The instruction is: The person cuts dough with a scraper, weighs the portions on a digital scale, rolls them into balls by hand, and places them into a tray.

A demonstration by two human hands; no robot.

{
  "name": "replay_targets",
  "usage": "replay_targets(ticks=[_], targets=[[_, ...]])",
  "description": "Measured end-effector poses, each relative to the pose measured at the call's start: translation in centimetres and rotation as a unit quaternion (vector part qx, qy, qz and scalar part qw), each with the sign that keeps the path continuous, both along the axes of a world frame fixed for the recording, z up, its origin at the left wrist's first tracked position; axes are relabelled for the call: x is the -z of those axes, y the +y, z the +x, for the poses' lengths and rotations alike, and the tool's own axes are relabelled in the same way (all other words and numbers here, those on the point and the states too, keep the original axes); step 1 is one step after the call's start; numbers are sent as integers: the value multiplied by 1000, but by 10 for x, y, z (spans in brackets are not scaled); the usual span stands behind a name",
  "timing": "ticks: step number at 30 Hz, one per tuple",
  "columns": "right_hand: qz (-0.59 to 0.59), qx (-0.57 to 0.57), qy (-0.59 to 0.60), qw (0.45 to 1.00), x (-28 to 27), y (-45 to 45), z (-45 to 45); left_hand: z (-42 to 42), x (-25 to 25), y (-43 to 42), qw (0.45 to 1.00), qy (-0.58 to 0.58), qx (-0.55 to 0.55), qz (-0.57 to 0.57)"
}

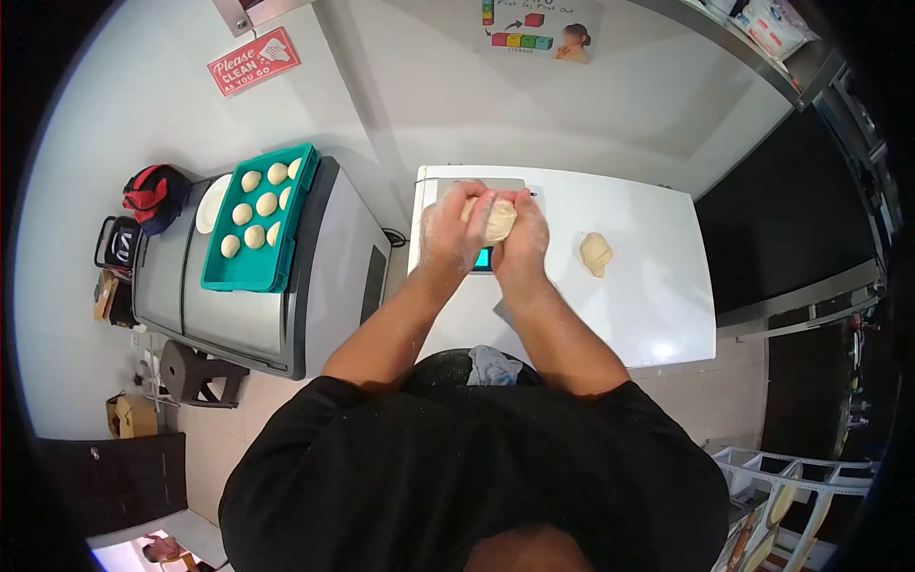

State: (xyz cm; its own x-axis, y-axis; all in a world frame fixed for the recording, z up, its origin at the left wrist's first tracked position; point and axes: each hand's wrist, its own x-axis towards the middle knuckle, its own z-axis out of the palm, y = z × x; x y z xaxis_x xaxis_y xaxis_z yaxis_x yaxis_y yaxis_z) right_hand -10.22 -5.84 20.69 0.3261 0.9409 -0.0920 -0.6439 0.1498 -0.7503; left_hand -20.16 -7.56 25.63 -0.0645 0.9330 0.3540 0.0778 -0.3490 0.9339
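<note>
A pale piece of dough point(497, 221) is held between my two hands above the white worktop point(658, 315). My left hand point(452, 229), dusted with flour, wraps the dough's left side with its fingers curled over the top. From the right, my right hand point(524, 236) cups the same dough. Below my hands is a kitchen scale point(505, 184) with a lit cyan display, mostly covered by them. Another lump of dough point(596, 254) lies on the worktop to the right. Part of a flat grey piece point(503, 310) shows beside my right forearm; its kind is unclear.
To the left, a teal tray point(246, 286) with several round dough balls sits on a grey-topped chest point(205, 329), beside a white plate point(212, 205). A brown stool point(195, 372) stands on the floor. A metal shelf point(743, 48) overhangs the right; a white rack point(801, 477) stands lower right.
</note>
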Motion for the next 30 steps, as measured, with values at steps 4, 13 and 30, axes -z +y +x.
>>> replay_targets(ticks=[4, 13, 30], targets=[[-55, -167, 275, 945, -45, -37, -19, -11, -20, -14, 960, 253, -83, 81], [-78, -142, 4, 987, -25, 4, -60, -69, -21, 19, 987, 77, -138, -2], [-59, -145, 48, 986, -35, -1, -85, -64, -24, -12, 974, 136, -183, 15]])
